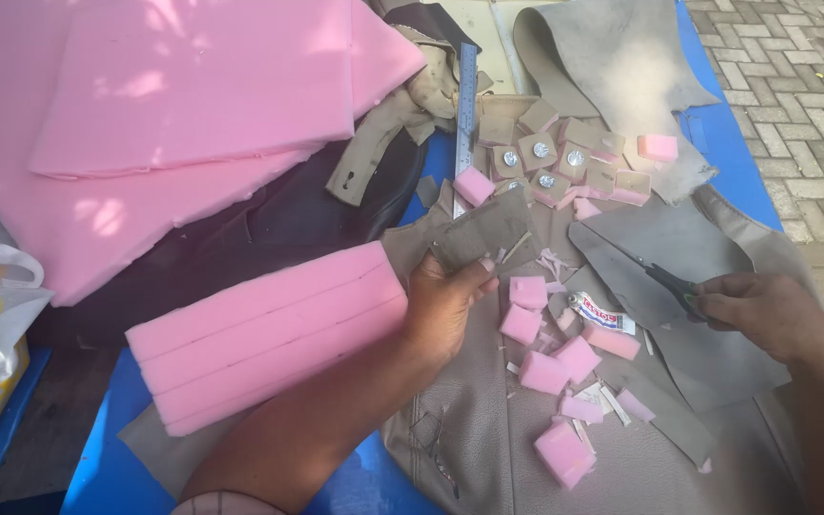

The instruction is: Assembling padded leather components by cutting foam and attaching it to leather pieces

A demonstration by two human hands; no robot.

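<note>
1. We work outdoors at a blue surface (97, 458); grey brick paving (793, 86) lies beyond the far right corner of the steel ruler (466, 114), our landmark.
2. Grey leatherette sheets (622, 57), matte and softly grained, cover the surface right of and below the ruler.
3. Large pink foam slabs (174, 105), smooth and spongy, lie left of the ruler; a stack of foam strips (269, 334) lies below and left of it.
4. Small pink foam cubes (545, 372) and pale offcuts are scattered below the ruler; leatherette-covered squares with metal studs (538, 151) cluster just right of it.
5. Our left hand (445, 305), below the ruler's near end, has its fingers closed on a grey leatherette piece (484, 234), rectangular and held slightly tilted.
6. Our right hand (765, 310), well right of the ruler, has its fingers wrapped around the handles of dark scissors (622, 262), blades pointing toward the ruler.
7. A small glue tube (601, 313) lies between the hands.
</note>
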